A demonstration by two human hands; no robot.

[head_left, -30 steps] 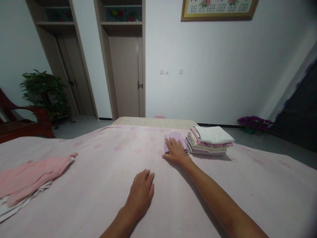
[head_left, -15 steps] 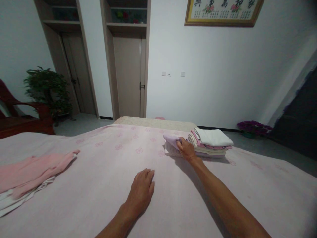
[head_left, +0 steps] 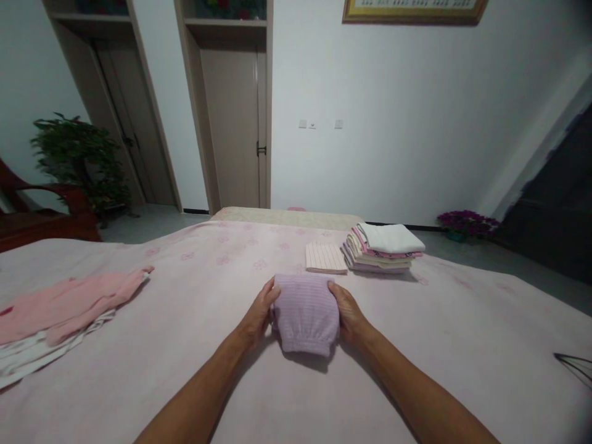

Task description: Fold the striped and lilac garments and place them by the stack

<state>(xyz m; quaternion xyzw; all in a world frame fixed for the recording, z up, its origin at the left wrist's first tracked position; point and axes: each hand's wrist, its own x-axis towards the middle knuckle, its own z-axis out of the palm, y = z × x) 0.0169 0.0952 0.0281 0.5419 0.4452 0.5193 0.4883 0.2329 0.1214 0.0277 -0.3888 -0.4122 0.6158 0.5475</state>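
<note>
A folded lilac garment [head_left: 304, 311] is held just above the pink bedspread [head_left: 194, 345] in front of me. My left hand [head_left: 256, 314] grips its left side and my right hand [head_left: 349, 314] grips its right side, fingers curled round the edges. Farther back lies a folded cream striped cloth [head_left: 325, 258], and right of it a stack of folded clothes [head_left: 382, 246] topped by a white piece.
Unfolded pink and white clothes [head_left: 55, 311] lie at the bed's left edge. A potted plant [head_left: 78, 157] and a red wooden chair [head_left: 37, 213] stand at the left. Closet doors [head_left: 231, 123] face me; purple flowers [head_left: 467, 223] sit on the floor right. A hanger's tip [head_left: 576, 364] shows at the far right.
My right hand lifted the lilac garment off the cream striped cloth and brought it toward me. My left hand left the bedspread and took hold of its other side.
</note>
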